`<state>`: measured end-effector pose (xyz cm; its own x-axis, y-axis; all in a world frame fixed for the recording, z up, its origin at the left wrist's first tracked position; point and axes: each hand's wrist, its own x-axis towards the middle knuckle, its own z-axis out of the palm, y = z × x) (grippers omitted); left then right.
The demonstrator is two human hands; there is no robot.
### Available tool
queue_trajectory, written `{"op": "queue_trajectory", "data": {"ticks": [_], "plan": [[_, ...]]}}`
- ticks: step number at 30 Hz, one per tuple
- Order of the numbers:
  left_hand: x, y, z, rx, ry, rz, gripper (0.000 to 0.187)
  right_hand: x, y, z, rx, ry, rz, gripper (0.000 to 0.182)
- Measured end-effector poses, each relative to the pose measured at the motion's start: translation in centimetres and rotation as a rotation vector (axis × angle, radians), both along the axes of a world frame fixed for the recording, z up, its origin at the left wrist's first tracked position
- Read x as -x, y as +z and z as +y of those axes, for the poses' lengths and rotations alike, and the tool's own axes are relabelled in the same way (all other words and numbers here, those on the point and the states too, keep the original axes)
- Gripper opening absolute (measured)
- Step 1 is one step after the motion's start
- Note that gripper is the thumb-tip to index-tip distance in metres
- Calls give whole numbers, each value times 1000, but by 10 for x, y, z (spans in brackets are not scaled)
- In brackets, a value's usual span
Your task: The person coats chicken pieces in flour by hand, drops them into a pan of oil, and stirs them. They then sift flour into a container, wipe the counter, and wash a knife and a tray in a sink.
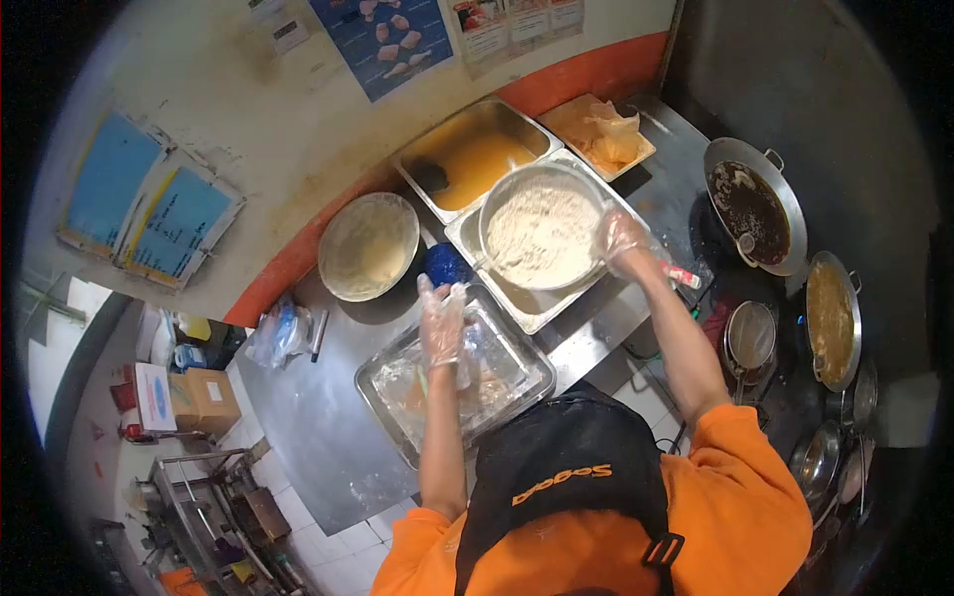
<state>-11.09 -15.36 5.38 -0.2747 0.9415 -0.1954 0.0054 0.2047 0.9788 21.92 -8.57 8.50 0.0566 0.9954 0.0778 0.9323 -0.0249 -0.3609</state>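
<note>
A round metal bowl [542, 226] of pale, lumpy flour rests in a rectangular steel pan [527, 316]. My right hand [623, 238], in a clear plastic glove, grips its right rim; some of the fingers are hidden. My left hand [442, 333], also gloved and dusted with flour, is over a flour-smeared metal tray [383, 382], fingers apart and pointing away from me. It holds nothing that I can make out. Just beyond its fingertips is a dark blue round object [446, 265]. A red-and-white handle [681, 275] shows beside my right wrist.
A pan of yellow liquid [487, 164] and a flour-dusted bowl [369, 246] stand along the wall. Behind is a paper-lined tray [606, 139]. Two woks of oil [760, 209] [833, 318] and a strainer [750, 335] are at right. A marker [319, 336] lies at left.
</note>
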Motion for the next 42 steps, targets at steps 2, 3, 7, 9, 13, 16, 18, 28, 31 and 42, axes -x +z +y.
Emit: {"op": "queue_trajectory", "data": {"ticks": [2, 3, 7, 9, 13, 16, 18, 28, 31, 42], "plan": [[31, 13, -33, 30, 3, 154, 71, -6, -3, 1, -74, 20, 71, 20], [44, 15, -48, 16, 46, 192, 67, -6, -11, 1, -97, 20, 94, 20], [98, 32, -119, 31, 182, 337, 60, -4, -11, 3, -14, -107, 128, 17], [151, -24, -153, -121, 281, 447, 60, 9, -5, -4, -108, -170, 152, 16], [179, 23, -216, 154, 457, 342, 60, 0, -10, -2, -120, -272, 180, 16], [190, 47, -256, 181, 587, 392, 58, 1, -10, 1, -114, -337, 290, 19], [209, 39, -283, 117, 653, 306, 57, 0, -1, -5, -28, -333, 314, 20], [186, 23, -428, 167, 919, 224, 64, -15, -22, 13, -207, 91, -13, 21], [156, 24, -475, 163, 1009, 166, 65, -20, -50, 33, -252, -195, 324, 19], [21, -2, -660, 226, 1274, 125, 50, -32, 18, -63, -56, -172, 1438, 22]]}}
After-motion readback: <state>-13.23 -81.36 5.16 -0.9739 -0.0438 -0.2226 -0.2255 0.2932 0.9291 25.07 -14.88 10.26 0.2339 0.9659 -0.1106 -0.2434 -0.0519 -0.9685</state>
